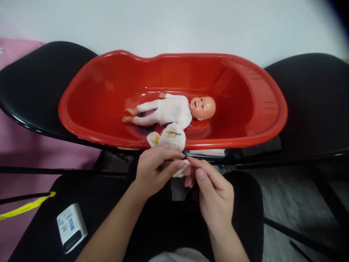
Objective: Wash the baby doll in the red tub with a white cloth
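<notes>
A doll [174,109] in white clothing lies on its back in a red baby bathtub [109,87], its bald head to the right and bare feet to the left. Over the near rim, a soft white cloth piece [171,136] with yellow and grey prints and rounded ends rises from between my hands. My left hand [156,167] is closed around its lower part, fingers pointing right. Facing it, my right hand [215,185] pinches the cloth's lower edge between thumb and fingers. My fingers hide part of the cloth.
Black seats [40,80] stand at both ends of the tub. A white box [71,227] with blue print lies on a black chair at lower left, near a yellow strip [29,205]. Pink material [16,145] hangs on the left. Black metal legs cross the grey floor at right.
</notes>
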The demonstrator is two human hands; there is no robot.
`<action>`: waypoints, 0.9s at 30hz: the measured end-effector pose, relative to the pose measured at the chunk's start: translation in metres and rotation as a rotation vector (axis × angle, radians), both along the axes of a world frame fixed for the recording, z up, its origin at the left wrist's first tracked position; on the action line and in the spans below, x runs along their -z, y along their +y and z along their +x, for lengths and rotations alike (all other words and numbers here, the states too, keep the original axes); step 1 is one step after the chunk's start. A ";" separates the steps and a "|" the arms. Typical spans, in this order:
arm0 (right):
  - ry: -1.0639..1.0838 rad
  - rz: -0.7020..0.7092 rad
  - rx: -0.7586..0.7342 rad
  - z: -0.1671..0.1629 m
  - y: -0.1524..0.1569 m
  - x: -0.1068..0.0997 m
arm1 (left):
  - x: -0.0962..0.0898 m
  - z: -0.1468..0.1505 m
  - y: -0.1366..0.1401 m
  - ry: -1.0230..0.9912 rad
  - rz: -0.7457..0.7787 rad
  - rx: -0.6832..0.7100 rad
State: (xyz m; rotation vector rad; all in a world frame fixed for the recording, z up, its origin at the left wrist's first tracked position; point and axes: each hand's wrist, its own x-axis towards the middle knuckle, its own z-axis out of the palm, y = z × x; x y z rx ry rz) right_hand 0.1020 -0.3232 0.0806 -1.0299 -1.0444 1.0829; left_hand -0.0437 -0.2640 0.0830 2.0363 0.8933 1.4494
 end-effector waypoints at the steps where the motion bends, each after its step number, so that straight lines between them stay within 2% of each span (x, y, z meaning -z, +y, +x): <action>1: 0.002 0.003 0.007 0.001 0.000 0.000 | 0.000 0.000 0.000 0.001 -0.001 -0.012; 10: -0.008 0.019 0.007 0.008 -0.001 0.003 | 0.000 0.002 -0.001 0.041 0.017 -0.004; 17: -0.040 -0.017 0.055 0.005 0.002 -0.002 | -0.004 0.005 0.000 0.037 -0.038 0.057; 27: 0.076 -0.086 0.042 -0.001 0.017 -0.008 | -0.001 0.003 0.002 0.013 -0.082 0.124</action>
